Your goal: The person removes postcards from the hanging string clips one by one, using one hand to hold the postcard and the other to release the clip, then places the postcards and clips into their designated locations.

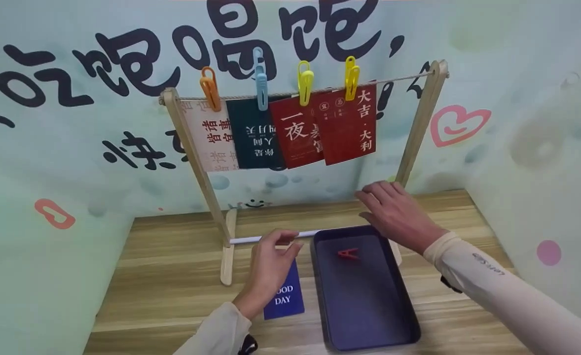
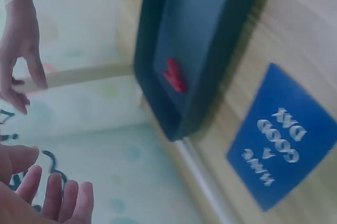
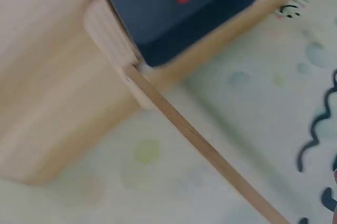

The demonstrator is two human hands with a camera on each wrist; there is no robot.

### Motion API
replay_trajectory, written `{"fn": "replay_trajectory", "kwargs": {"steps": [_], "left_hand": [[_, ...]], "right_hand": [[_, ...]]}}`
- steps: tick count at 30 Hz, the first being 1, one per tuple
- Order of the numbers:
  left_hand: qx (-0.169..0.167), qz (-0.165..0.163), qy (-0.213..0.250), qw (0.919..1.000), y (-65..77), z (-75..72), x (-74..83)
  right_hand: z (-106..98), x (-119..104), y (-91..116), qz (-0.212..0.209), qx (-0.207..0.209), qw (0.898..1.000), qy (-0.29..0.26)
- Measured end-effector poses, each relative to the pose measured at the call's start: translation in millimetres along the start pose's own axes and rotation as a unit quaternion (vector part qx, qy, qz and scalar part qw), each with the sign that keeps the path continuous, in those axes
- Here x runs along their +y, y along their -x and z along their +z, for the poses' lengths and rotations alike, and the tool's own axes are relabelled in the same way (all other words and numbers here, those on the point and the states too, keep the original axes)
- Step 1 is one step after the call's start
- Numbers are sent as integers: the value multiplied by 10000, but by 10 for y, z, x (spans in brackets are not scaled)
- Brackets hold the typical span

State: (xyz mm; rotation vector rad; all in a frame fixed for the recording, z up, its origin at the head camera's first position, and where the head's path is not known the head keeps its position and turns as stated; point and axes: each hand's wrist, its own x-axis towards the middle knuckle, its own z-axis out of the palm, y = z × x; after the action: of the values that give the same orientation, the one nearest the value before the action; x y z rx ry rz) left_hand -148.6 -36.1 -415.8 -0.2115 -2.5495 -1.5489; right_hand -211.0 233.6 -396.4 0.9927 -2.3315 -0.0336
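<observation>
My left hand (image 1: 270,266) hovers above a blue card (image 1: 290,293) with white lettering, hiding its upper part in the head view. In the left wrist view, its fingers (image 2: 68,197) are loosely bent and hold nothing. The whole card (image 2: 284,137) shows there, flat on the wooden table. Over the far right corner of a dark tray (image 1: 372,340) is my right hand (image 1: 399,212), fingers relaxed and nothing in them. Inside the tray, toward its far end, lies one red clothespin (image 1: 348,253).
Behind stands a wooden rack (image 1: 197,162) with a string (image 1: 401,79). From it hang a pale card (image 1: 209,138), a dark green card (image 1: 253,133) and two red cards (image 1: 349,133), under orange, light blue and yellow clothespins (image 1: 304,84). A white rod (image 1: 246,240) joins the rack's feet.
</observation>
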Motion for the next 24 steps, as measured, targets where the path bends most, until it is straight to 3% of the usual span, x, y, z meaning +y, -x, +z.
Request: {"fn": "replay_trajectory", "kwargs": {"steps": [4, 9, 15, 20, 24], "left_hand": [[-5, 47, 64, 10000, -56, -22, 168], [187, 95, 515, 9985, -142, 4, 360], [337, 189, 1212, 9919, -246, 52, 561], [319, 345, 1427, 9887, -331, 46, 658], [301, 612, 1701, 9831, -395, 16, 727]], "right_hand": [[-179, 9, -147, -216, 18, 9997, 138], [-403, 33, -298, -426, 263, 9984, 264], [-664, 103, -537, -246, 873, 9958, 101], [-835, 146, -693, -276, 964, 9947, 214], [-951, 188, -801, -312, 1064, 9938, 2]]}}
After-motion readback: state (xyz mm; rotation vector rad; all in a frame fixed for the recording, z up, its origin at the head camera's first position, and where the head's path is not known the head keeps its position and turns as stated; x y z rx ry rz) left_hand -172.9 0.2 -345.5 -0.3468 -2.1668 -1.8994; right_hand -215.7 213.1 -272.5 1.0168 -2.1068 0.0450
